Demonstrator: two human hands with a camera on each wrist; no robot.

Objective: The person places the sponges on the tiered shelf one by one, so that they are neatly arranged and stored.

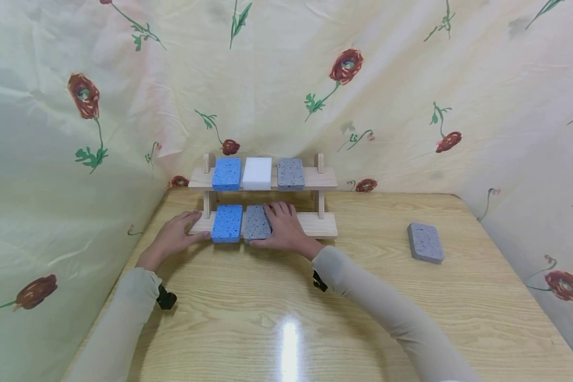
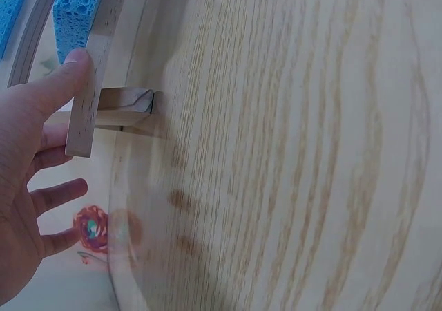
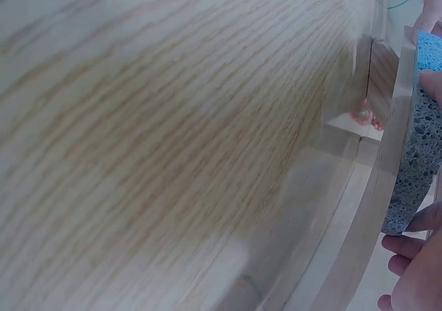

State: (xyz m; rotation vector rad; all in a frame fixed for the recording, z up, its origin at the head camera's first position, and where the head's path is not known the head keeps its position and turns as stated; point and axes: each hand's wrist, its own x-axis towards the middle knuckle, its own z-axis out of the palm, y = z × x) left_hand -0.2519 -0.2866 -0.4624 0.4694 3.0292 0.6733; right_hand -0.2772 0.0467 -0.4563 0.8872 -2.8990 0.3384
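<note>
A two-tier wooden rack (image 1: pixel 326 225) stands at the back of the table. My left hand (image 1: pixel 173 233) grips the left end of its lower board, thumb along the front edge close to a blue sponge (image 1: pixel 227 223). Beside that sponge lies a grey speckled sponge (image 1: pixel 256 223), which my right hand (image 1: pixel 286 229) holds from its right side. In the right wrist view, the thumb and a finger are at opposite ends of the grey sponge (image 3: pixel 418 162). The upper board carries another blue sponge (image 1: pixel 226 173), a white sponge (image 1: pixel 257 173) and another grey sponge (image 1: pixel 291 174).
A further grey sponge (image 1: pixel 425 242) lies on the wooden table (image 1: pixel 363 297) to the right. Flower-patterned cloth (image 1: pixel 277 79) hangs behind the rack and along both sides. A bright light reflection shows on the tabletop near the front.
</note>
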